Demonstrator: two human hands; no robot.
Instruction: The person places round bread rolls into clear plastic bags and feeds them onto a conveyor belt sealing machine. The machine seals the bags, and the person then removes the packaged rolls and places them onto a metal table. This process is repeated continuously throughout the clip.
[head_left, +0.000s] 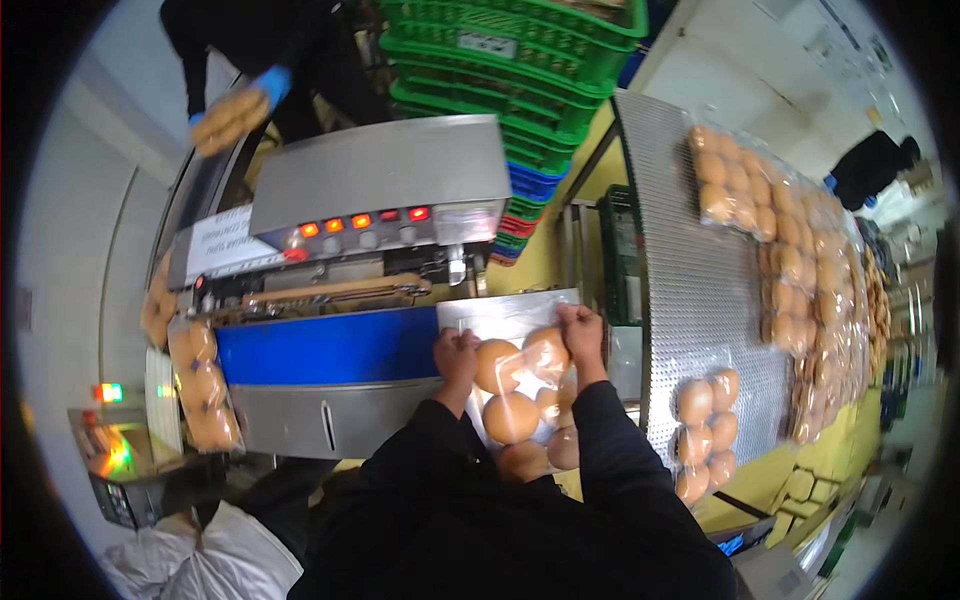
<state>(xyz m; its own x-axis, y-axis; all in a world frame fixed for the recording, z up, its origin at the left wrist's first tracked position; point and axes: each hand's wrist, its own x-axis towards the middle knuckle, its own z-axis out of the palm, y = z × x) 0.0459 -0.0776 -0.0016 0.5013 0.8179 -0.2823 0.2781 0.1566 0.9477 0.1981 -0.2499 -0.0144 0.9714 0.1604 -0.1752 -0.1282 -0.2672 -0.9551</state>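
Note:
A clear plastic bag of round brown buns (511, 417) lies in front of me on a metal plate (495, 311), its mouth end pointing away from me. My left hand (456, 358) pinches one upper corner of the bag, fingers curled. The opposite corner is gripped by my right hand (582, 330), so the film stretches between the two. Left of the plate runs the blue belt (330, 345) of a continuous band sealer (382, 172), with several lit switches on its front. Part of the lowest buns is hidden by my sleeves and body.
More bagged buns (205, 386) stand at the belt's left end. On the right, a textured metal table (682, 262) carries a single bag (706, 435) and a pile of bags (795, 255). Stacked green crates (517, 67) rise behind the sealer. A blue-gloved co-worker (270, 86) holds buns.

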